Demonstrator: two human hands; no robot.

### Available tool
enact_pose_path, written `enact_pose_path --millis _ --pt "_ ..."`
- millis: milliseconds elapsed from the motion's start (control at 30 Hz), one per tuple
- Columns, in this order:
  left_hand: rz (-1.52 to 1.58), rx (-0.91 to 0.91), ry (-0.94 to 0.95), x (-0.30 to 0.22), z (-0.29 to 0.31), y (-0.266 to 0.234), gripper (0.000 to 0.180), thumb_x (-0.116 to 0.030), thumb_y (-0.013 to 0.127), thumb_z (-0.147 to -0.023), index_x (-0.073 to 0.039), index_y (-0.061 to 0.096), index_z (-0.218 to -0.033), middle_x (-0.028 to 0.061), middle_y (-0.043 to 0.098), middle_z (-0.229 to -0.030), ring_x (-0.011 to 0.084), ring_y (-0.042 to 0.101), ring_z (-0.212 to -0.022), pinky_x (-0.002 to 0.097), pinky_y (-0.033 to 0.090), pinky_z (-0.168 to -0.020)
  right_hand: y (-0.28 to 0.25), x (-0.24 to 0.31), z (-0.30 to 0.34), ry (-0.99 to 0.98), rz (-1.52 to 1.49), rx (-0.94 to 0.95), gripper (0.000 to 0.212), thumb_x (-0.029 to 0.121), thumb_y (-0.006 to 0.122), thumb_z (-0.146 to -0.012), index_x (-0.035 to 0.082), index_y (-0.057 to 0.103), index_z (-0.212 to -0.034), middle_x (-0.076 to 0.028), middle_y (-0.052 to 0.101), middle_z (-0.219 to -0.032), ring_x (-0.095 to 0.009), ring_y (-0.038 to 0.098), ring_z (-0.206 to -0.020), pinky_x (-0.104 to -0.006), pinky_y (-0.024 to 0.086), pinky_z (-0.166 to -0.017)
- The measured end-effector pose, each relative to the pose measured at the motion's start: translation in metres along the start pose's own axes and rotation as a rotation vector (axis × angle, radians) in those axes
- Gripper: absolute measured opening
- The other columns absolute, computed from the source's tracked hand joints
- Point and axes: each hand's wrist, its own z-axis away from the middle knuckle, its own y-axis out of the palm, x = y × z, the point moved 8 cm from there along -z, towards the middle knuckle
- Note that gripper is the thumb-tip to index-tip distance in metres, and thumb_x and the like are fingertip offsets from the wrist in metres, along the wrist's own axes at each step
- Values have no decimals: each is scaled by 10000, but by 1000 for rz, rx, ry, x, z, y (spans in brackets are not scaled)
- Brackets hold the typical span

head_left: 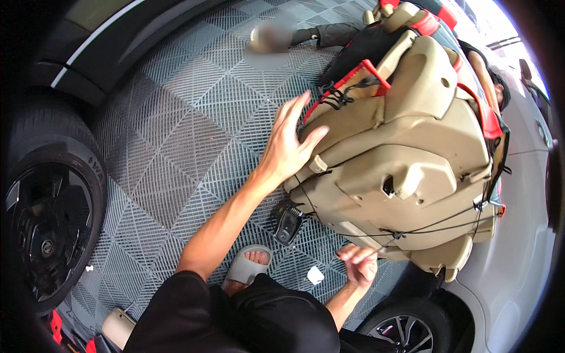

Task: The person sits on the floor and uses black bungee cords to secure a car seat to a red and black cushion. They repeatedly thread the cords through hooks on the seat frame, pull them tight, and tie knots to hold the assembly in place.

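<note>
A beige car seat (406, 170) lies on its side in front of me, its plastic back and underside facing me. Red and black cover fabric (338, 82) wraps its far edges. My left hand (288, 144) is at the seat's left side, fingers spread, holding nothing. Thin black cords (435, 226) stretch across the lower part of the seat and meet at a knot. Below the seat's lower edge is my right hand (359, 265), fingers curled in a pinch. A strand runs from the knot toward it; the fingertips partly hide its end.
A black car wheel (53, 206) stands at the left, a silver car (512, 235) at the right. On the grey grated floor (182, 153) lie a black device (287, 223) and a white scrap (315, 275). Another person's sleeve (338, 34) shows behind the seat.
</note>
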Motion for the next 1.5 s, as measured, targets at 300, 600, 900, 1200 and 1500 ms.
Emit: enact_pose_path --millis 300,600,900,1200,1500 --pt "564 153 -95 -113 -32 -29 220 -156 615 -1081 42 706 -1049 31 673 -857 55 511 -654 262 396 -569 -1 5 -3 199 288 -78 372 281 771 -971 -45 781 -1150 -272 736 -1253 -306 754 -1051 -409 588 -944" --pt "650 365 -210 -209 16 12 363 -155 543 -1105 107 554 -1356 -83 400 -612 33 343 -497 244 274 -469 -41 22 30 198 392 -286 278 210 722 -1013 -49 776 -1099 -244 774 -1160 -222 740 -866 -351 587 -829" --pt "332 535 22 -217 39 89 553 -143 580 -1076 90 340 -1517 174 652 -741 363 685 -604 454 517 -576 -60 34 30 228 500 -525 86 9 751 -953 -50 764 -1015 -40 787 -954 -92 682 -827 -262 525 -745" --pt "553 655 -69 -241 51 57 990 -90 769 -955 105 68 -1625 64 651 -843 88 603 -591 244 461 -559 -52 72 12 425 724 -455 167 -28 670 -967 -61 742 -1113 -64 777 -989 -124 699 -914 -297 565 -864" --pt "347 733 185 -218 75 133 1309 -204 813 -890 161 -253 -1557 142 687 -990 217 655 -560 364 559 -585 -7 168 5 230 865 -642 95 48 714 -1009 -44 728 -986 -43 732 -784 -89 663 -716 -227 501 -656"
